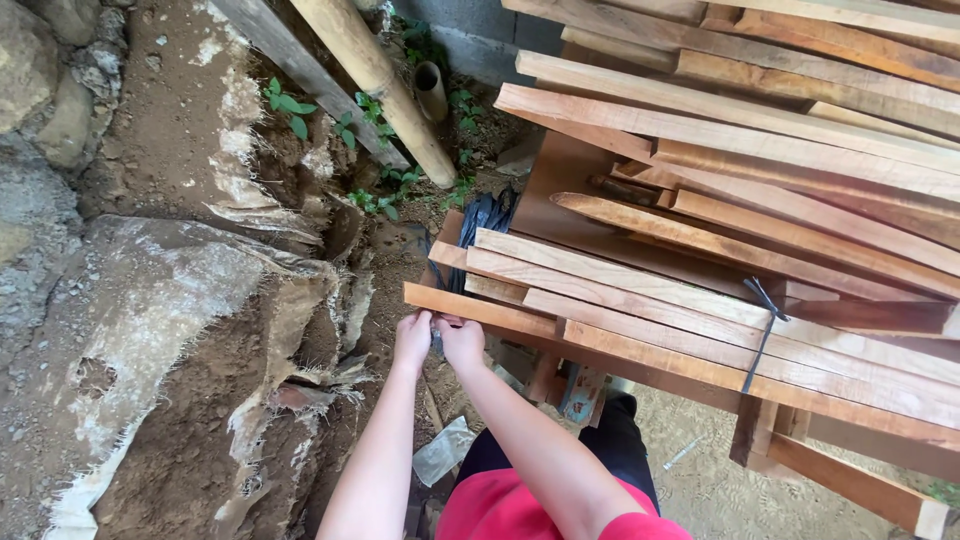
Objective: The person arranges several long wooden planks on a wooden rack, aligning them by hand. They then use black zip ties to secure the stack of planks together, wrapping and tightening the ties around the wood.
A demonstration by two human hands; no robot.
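- Down at the near end of the stack, a long reddish-brown sawn wooden plank (pixel 480 309) sticks out toward nine o'clock; its long axis runs from that free end off toward four o'clock, under the other boards.
- Both hands meet at this free end: the left hand (pixel 412 338) has its fingers curled up on the plank's lower edge, and the right hand (pixel 462 342), just beside it at three o'clock, grips the same edge.
- Neither hand is clearly nearer; both touch the plank, left closest to the tip.
- Above it, toward one o'clock, lies a bundle of pale sawn planks (pixel 700 330) tied with a black strap (pixel 763 330).
- At eleven o'clock, a round pale wooden pole (pixel 375 80) leans over brown earth.
- No containers are in view.
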